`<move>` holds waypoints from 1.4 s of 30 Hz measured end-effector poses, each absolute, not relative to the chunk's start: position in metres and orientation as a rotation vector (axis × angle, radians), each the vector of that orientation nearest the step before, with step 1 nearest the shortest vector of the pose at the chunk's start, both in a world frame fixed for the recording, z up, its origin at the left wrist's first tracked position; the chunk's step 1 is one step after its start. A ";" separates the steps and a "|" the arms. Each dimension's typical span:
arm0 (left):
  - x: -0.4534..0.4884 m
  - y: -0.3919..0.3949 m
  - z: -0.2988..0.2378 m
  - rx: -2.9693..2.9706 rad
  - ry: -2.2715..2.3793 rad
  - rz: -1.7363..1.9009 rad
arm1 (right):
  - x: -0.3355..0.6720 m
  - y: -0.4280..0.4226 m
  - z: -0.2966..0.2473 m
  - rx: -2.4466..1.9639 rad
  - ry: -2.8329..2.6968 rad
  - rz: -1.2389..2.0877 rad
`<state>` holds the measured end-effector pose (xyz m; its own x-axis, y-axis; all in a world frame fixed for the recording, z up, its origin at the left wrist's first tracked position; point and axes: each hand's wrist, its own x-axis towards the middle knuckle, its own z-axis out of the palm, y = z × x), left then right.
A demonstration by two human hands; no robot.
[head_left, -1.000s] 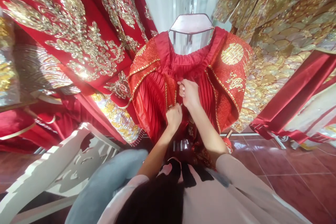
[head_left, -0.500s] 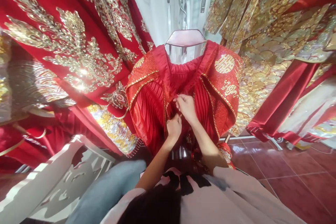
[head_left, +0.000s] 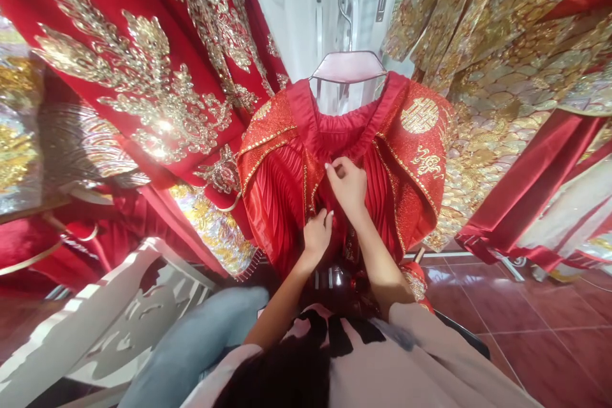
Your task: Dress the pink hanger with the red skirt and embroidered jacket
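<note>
On the red garment (head_left: 342,143) hung mid-scene, the left hand (head_left: 317,233) curls nearer on the beaded front edge (head_left: 305,183), the right hand (head_left: 349,188) pinches narrowly farther off, on what I can't tell: apparently fine adjusting, calling for steady fingertips.

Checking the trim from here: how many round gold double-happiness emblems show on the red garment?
1 clearly: a round gold emblem on the red garment, at its picture-right shoulder. A gold patch on the picture-left shoulder may be another, turned too far away to tell.
</note>
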<state>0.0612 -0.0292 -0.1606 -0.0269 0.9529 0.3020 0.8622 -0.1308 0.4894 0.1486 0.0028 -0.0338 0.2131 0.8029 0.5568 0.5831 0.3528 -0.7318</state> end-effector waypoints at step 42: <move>0.068 -0.028 -0.075 0.980 0.839 1.620 | 0.151 -0.030 -0.061 -0.734 -1.013 1.169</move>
